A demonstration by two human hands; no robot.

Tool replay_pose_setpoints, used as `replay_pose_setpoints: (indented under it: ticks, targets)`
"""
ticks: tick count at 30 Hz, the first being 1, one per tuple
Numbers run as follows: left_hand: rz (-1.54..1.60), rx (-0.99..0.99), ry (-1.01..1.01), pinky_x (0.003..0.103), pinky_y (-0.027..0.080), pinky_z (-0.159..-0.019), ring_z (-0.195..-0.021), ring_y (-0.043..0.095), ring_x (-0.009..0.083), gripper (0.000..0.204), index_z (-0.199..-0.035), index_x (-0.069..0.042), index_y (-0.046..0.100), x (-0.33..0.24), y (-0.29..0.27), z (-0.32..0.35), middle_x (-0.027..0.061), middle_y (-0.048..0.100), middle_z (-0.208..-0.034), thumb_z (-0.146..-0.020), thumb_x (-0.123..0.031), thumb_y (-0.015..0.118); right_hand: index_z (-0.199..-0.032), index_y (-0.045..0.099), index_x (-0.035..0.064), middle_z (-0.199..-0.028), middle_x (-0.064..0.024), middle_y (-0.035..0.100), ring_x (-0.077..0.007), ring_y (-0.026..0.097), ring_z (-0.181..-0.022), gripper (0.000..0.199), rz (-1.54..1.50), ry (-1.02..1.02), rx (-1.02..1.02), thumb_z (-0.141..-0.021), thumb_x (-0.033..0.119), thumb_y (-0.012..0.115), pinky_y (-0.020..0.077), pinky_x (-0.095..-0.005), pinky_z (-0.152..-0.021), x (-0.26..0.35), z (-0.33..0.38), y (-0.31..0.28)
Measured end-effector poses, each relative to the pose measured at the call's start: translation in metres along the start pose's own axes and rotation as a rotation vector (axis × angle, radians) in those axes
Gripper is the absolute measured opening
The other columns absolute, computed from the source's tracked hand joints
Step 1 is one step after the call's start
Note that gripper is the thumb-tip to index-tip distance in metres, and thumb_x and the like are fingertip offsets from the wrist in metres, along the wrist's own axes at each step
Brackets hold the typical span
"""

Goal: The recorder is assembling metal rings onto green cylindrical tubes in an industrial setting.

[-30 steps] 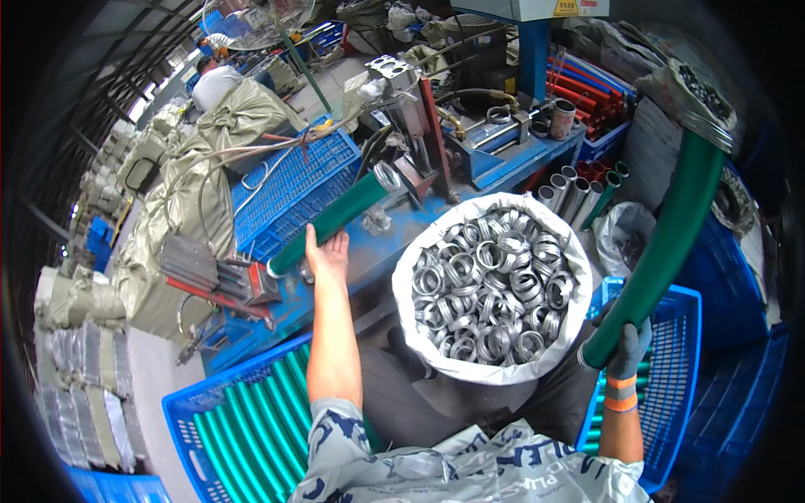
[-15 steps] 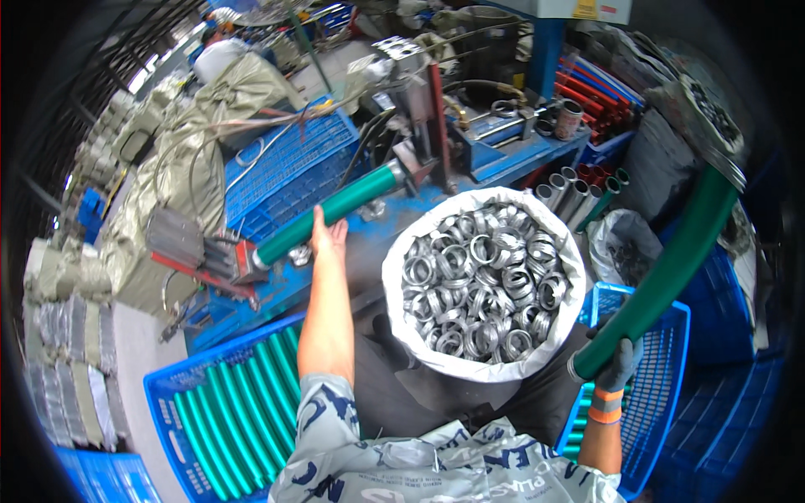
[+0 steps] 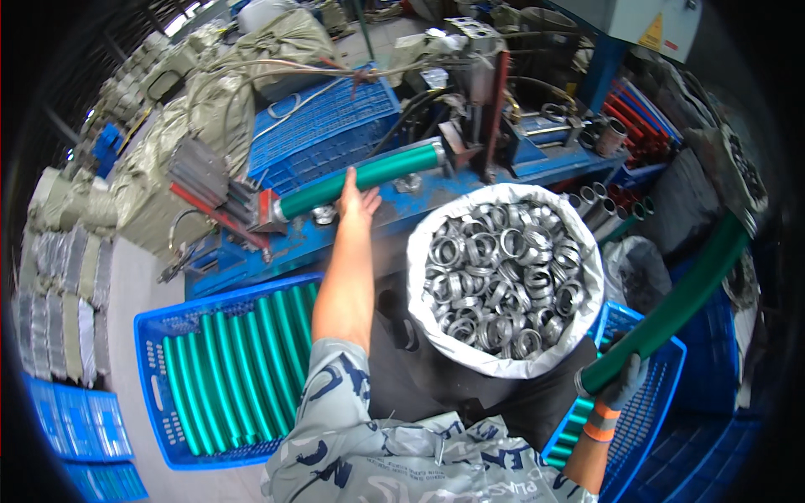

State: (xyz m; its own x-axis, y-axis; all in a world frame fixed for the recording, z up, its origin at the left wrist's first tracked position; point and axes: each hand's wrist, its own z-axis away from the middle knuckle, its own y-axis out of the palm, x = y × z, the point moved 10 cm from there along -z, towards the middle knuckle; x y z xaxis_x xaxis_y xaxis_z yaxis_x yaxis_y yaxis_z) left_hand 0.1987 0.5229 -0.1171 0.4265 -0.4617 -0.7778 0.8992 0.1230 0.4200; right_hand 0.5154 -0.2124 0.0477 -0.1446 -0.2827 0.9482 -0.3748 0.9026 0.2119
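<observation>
A green tube (image 3: 394, 173) with metal rings at its ends lies in the bench machine, between a left end block (image 3: 267, 210) and a right end plate (image 3: 457, 144). My bare left hand (image 3: 358, 199) is at the near side of this tube, thumb against it and fingers stretched out, not wrapped round it. My gloved right hand (image 3: 622, 384) is closed round the lower end of another long green tube (image 3: 671, 314), which slants up to the far right. A ring sits on that tube's near end. Between my arms stands a white sack (image 3: 423, 323) of silvery metal rings (image 3: 503, 281).
A blue basket (image 3: 149, 369) of green tubes lies at the lower left, another blue basket (image 3: 667, 402) under my right hand. The blue bench (image 3: 251, 272) runs across ahead. Metal tubes (image 3: 599, 210) and a smaller sack (image 3: 635, 260) are at the right.
The whole view has shifted, so the bench and sack appear farther right. My left hand stays at the tube in the machine; my right hand still grips its tube.
</observation>
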Motion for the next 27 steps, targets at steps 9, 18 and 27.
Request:
replay_pose_setpoints:
  ticks: [9, 18, 27]
  targets:
    - [-0.042, 0.156, -0.043, 0.061, 0.061, -0.113, -0.141, 0.072, 0.0466, 0.109, -0.177, -0.005, 0.032, 0.046, 0.004, 0.037, 0.0354, 0.062, -0.16, -0.102, -0.063, 0.086, -0.145, 0.064, -0.0001, -0.118, -0.0131, 0.078, -0.0275, 0.08, -0.095, 0.038, 0.266, -0.003, -0.476, -0.114, 0.019, 0.072, 0.0683, -0.0426, -0.084, 0.006, 0.09, -0.272]
    - [-0.212, 0.175, 0.29, 0.054, 0.046, -0.136, -0.166, 0.047, 0.0438, 0.072, -0.169, 0.011, 0.045, -0.069, -0.19, 0.07, 0.033, 0.043, -0.18, -0.119, -0.036, 0.066, -0.135, 0.082, 0.0005, -0.12, -0.0211, 0.086, -0.0303, 0.084, -0.105, 0.067, 0.835, 0.968, -0.785, -0.095, 0.054, 0.09, 0.065, -0.0429, -0.088, -0.175, 0.337, -0.474]
    - [-1.078, -0.28, 0.434, 0.045, 0.064, -0.08, -0.107, 0.079, 0.0283, 0.058, -0.133, 0.004, 0.082, -0.054, -0.319, 0.227, 0.0191, 0.085, -0.125, -0.114, -0.049, 0.071, -0.117, 0.084, -0.0084, -0.111, -0.0222, 0.087, -0.0308, 0.086, -0.091, 0.076, 0.928, 1.112, -0.88, -0.088, 0.061, 0.093, 0.0667, -0.0439, -0.08, -0.306, 0.446, -0.554]
